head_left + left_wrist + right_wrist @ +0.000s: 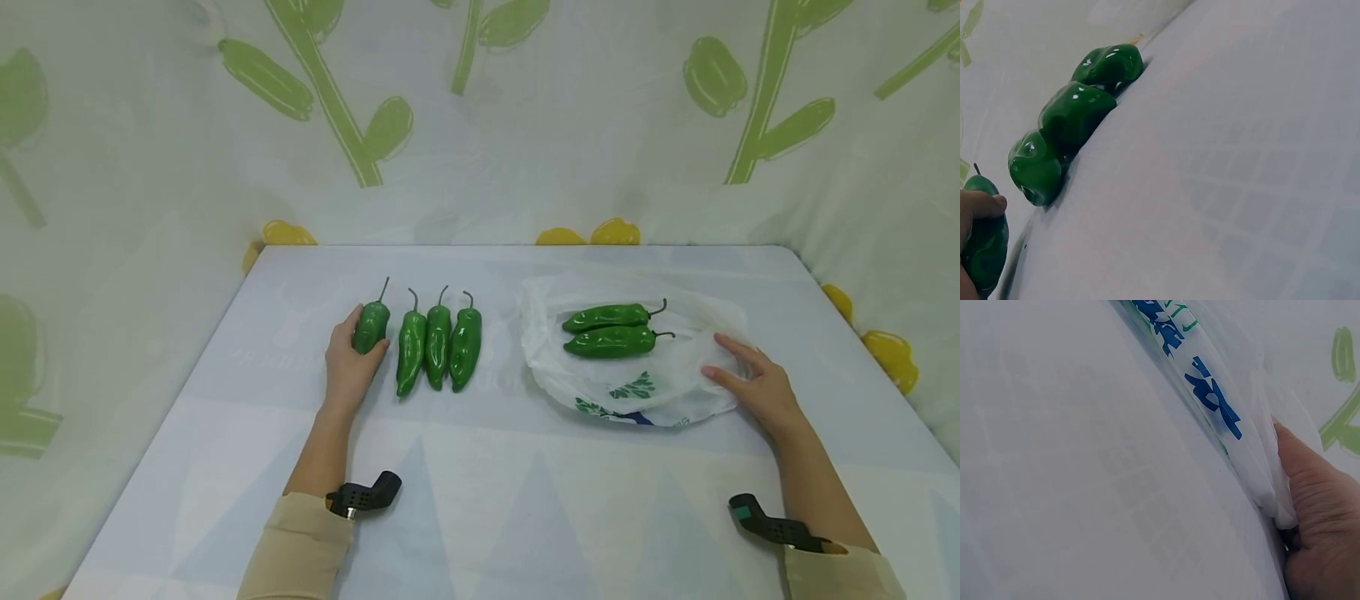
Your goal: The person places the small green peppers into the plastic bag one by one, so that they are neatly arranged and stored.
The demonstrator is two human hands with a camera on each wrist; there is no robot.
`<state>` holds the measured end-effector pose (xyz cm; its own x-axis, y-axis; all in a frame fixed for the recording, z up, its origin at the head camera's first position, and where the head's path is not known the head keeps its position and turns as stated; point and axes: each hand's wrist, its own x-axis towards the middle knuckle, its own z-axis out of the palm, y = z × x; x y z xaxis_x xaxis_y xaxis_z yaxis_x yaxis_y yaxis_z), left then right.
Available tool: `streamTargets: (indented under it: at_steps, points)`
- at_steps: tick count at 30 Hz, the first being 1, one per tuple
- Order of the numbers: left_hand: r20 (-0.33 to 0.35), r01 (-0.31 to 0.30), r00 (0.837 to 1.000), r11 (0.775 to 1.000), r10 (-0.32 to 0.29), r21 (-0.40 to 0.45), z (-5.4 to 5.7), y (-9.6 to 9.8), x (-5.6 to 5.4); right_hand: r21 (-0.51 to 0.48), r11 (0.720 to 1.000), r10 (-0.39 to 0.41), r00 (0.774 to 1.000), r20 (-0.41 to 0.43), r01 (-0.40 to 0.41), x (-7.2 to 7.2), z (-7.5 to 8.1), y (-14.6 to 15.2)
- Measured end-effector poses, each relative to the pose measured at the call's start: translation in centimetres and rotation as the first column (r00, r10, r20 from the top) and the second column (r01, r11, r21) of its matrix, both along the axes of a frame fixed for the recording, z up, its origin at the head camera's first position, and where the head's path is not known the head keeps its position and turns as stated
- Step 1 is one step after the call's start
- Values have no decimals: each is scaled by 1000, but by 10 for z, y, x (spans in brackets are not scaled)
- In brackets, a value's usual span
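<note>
On the left of the table, my left hand point(351, 367) holds a green pepper point(371, 327) between thumb and fingers, its stem pointing away. The left wrist view also catches this pepper point(986, 247) at its lower left edge, the thumb across it. Just right of it, three more green peppers point(438, 346) lie side by side. My right hand point(765, 392) touches the right side of a white plastic bag point(547, 358), thumb and fingers spread apart. Two green peppers point(609, 342) lie on the bag, stems towards the right hand. The right wrist view shows the thumb against the bag point(1254, 456).
The white table point(480, 467) has a pale triangle pattern. A white cloth point(540, 150) with green plant prints and yellow shapes hangs behind and around it. Black wrist cameras point(365, 493) sit at both sleeves.
</note>
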<state>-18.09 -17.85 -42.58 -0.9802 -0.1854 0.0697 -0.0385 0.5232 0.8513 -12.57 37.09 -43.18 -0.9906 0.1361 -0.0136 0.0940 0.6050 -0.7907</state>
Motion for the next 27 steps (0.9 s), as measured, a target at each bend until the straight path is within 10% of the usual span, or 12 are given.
streamTargets:
  at_steps: [27]
  points:
    - [-113, 130, 986, 991, -124, 43, 42, 24, 8, -12, 1000, -7, 1000, 15, 7, 0, 1, -1]
